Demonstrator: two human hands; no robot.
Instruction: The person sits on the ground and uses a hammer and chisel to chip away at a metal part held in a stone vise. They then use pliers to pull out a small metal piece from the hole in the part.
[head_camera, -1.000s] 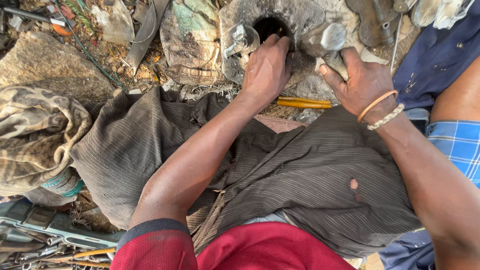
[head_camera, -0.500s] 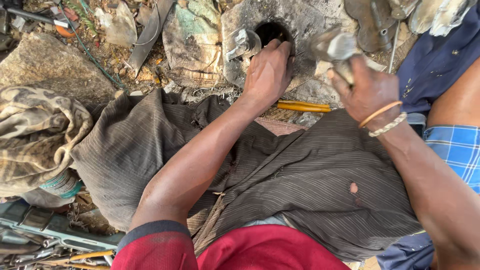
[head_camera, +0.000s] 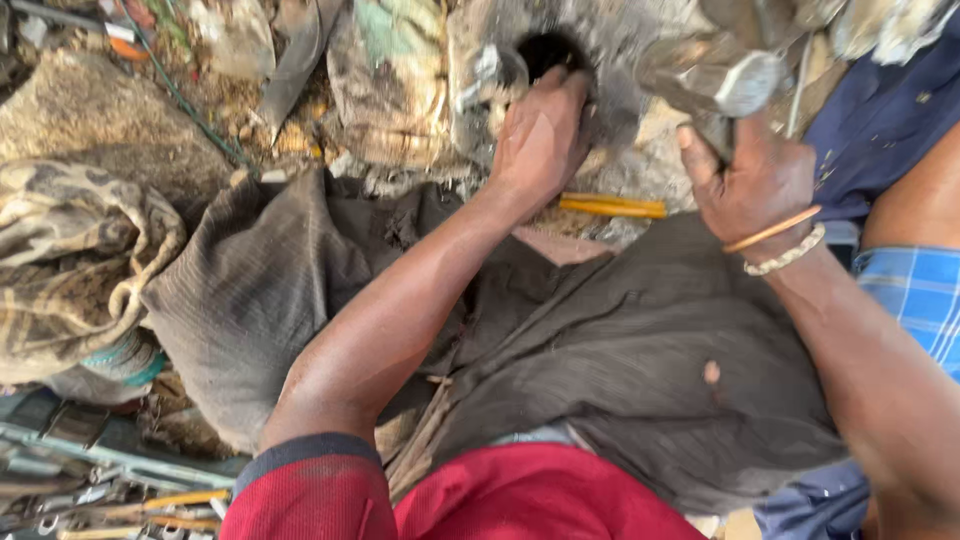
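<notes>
The right hand (head_camera: 752, 178) has risen since a second ago: then it rested low against the stone (head_camera: 640, 150), now it sits higher, fist closed around the handle of a hammer (head_camera: 715, 75) whose grey head stands above the knuckles, blurred by motion. The left hand (head_camera: 540, 135) has hardly moved; it stays pressed on the stone just below the dark hole (head_camera: 552, 48), fingers curled around something that cannot be made out. A metal piece (head_camera: 485, 75) sits just left of that hand. A yellow rod (head_camera: 612, 206) lies on the stone between the two wrists, as before. The ground is bare dirt strewn with scrap, sacks and rags; a dark striped cloth (head_camera: 620, 370) covers the lap. A patterned sack (head_camera: 70, 270) lies at the left, and tools (head_camera: 110, 490) lie in the lower-left corner, partly cut off. At the right edge another person's blue checked garment (head_camera: 915, 300) is only partly in view.
</notes>
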